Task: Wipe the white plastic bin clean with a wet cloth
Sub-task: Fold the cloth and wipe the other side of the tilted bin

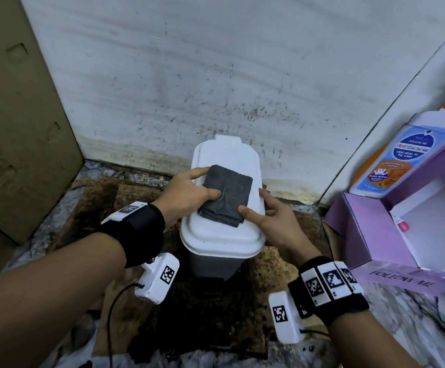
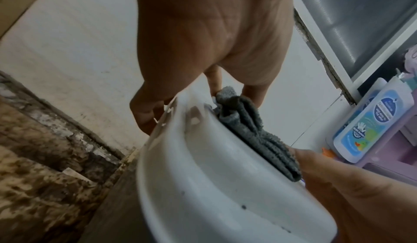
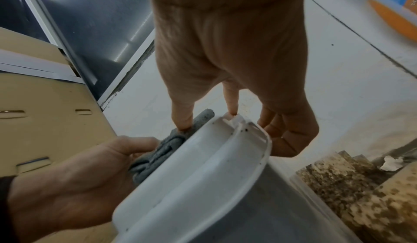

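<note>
The white plastic bin (image 1: 222,227) stands on the stained floor (image 1: 96,197) directly under both hands, lid closed, against a speckled wall (image 1: 216,75). A folded grey cloth (image 1: 226,195) lies flat on the lid between the hands. The left hand (image 1: 186,193) rests on the cloth's near-left part, its forefinger along the far edge and its thumb pressing the middle, fingers mostly straight. The right hand (image 1: 271,219) is relaxed and open, thumb tip touching the cloth's near corner, its other fingers over the lid's right rim; it grips nothing.

To wipe well, I judge one hand should steady the rim while the other keeps the cloth flat under an even palm and draws it in overlapping strokes. The dark specks near the lid's edge, seen from the left wrist, probably need firmer pressure.
</note>
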